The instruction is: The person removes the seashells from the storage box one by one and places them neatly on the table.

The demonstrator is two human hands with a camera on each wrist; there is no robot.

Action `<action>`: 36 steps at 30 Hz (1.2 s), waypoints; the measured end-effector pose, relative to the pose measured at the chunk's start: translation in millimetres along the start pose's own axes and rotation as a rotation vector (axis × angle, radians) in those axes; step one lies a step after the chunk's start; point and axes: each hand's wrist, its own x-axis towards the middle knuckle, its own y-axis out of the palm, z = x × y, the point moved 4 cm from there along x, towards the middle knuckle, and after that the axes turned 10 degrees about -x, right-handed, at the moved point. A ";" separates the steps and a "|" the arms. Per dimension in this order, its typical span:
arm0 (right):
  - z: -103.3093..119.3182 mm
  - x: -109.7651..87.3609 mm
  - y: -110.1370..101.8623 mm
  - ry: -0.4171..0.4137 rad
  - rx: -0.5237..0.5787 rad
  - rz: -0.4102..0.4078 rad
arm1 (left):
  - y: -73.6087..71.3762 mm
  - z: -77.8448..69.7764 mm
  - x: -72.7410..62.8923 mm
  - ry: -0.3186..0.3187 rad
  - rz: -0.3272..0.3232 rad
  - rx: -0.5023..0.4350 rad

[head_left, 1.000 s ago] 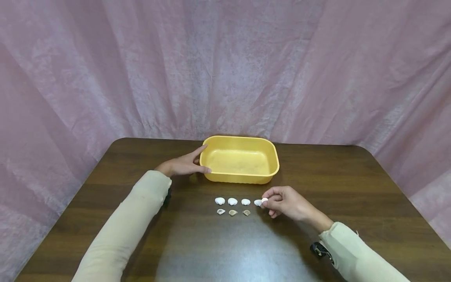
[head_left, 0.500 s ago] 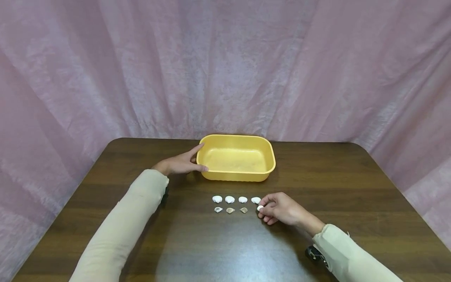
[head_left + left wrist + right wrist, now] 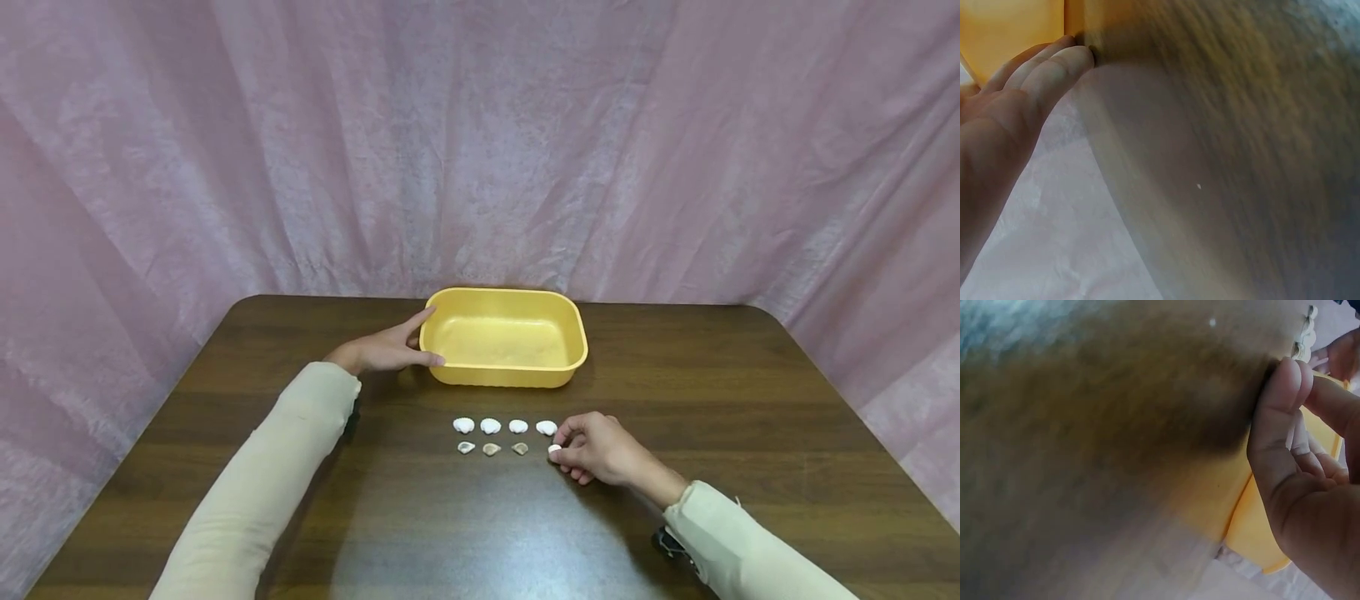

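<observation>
My right hand (image 3: pixel 603 450) pinches a small white seashell (image 3: pixel 554 448) between thumb and fingertips, low over the table at the right end of the front row. In the right wrist view, the fingertips (image 3: pixel 1285 384) hide the shell. Just behind them lies a white seashell (image 3: pixel 546 427), last in a back row with a white seashell (image 3: pixel 463 426) at its left end. The front row has a darker seashell (image 3: pixel 491 450) among smaller ones. My left hand (image 3: pixel 386 348) rests against the left end of a yellow basin (image 3: pixel 506 377), thumb and forefinger spread along its rim, fingers straight.
The brown wooden table (image 3: pixel 750 400) has rounded far corners. Behind it hangs a pink curtain (image 3: pixel 480 150). The basin stands near the far edge, beyond the shell rows, and its inside is bare.
My right hand has brought the pinched seashell toward me, from beside the back row's last shell to the front row's right end. The left hand stays at the basin; the view shifted slightly.
</observation>
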 end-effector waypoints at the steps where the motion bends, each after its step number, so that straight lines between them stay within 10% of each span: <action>1: 0.4 -0.4 0.1 0.002 -0.009 -0.006 | 0.2 -0.1 -0.2 -0.001 -0.001 0.000; 36: 7.5 -1.6 1.0 -0.082 -0.171 -0.063 | 0.2 -1.7 -6.2 -0.007 -0.010 0.015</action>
